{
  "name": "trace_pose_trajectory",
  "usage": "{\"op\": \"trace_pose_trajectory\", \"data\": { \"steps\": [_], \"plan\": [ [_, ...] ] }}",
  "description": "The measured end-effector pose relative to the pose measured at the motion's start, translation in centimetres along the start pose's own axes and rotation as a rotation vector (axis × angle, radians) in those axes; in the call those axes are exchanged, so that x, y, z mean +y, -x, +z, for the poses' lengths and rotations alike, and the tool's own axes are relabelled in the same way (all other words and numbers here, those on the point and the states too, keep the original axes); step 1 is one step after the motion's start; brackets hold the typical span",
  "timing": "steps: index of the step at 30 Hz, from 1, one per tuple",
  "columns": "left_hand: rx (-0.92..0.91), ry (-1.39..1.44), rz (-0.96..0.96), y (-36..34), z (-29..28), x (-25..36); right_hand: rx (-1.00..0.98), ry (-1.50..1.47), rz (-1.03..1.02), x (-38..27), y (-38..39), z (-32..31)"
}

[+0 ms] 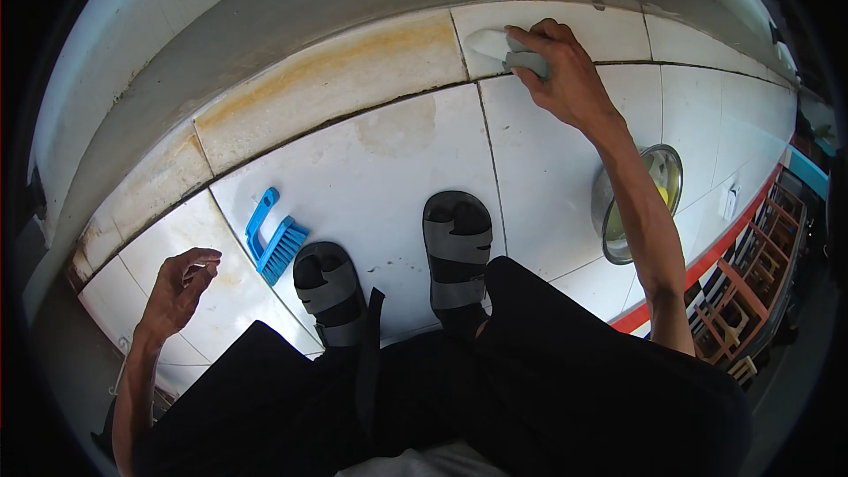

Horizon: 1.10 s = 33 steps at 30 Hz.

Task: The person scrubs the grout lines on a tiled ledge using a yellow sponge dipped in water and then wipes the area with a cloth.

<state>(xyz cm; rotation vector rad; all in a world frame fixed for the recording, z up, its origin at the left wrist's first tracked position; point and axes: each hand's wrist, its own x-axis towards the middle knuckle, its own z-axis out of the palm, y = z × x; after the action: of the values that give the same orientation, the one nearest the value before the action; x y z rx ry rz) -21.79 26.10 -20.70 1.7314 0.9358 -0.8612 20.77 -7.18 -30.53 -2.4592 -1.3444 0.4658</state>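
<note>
My right hand (565,75) reaches to the tiled step by the wall, its fingers closed round a small grey scrubbing sponge (527,60) pressed to the tile. A whitish oval shape (486,42) lies against the sponge's left side; whether it is part of it or foam, I cannot make out. At the lower left my left hand (181,287) hovers over white floor tiles, loosely curled, thumb and fingertips apart, with nothing visible in it. Nearest to it is a blue scrubbing brush (278,243), bristles showing, on the floor beside my left sandal (325,287).
A round metal basin (616,234) with liquid and something yellow in it stands under my right forearm. Yellow-brown stains (344,62) mark the raised tile strip along the grey wall (265,31). A red edge (698,269) and wooden frames (751,287) lie farther right.
</note>
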Motion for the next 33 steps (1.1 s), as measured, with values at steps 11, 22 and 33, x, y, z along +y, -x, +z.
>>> {"op": "trace_pose_trajectory", "data": {
  "steps": [11, 22, 33],
  "plan": [
    [-0.059, -0.045, 0.063, -0.5, 0.1, -0.8, 0.091, 0.07, 0.04, 0.1, -2.2, 0.8],
    [-0.062, -0.037, 0.069, -0.5, 0.1, -1.5, 0.02, 0.114, 0.013, 2.1, -2.1, -1.1],
    [0.025, 0.043, 0.057, -0.1, 0.0, -2.0, -0.155, 0.119, -0.077, 2.0, -2.1, -2.2]
  ]
}}
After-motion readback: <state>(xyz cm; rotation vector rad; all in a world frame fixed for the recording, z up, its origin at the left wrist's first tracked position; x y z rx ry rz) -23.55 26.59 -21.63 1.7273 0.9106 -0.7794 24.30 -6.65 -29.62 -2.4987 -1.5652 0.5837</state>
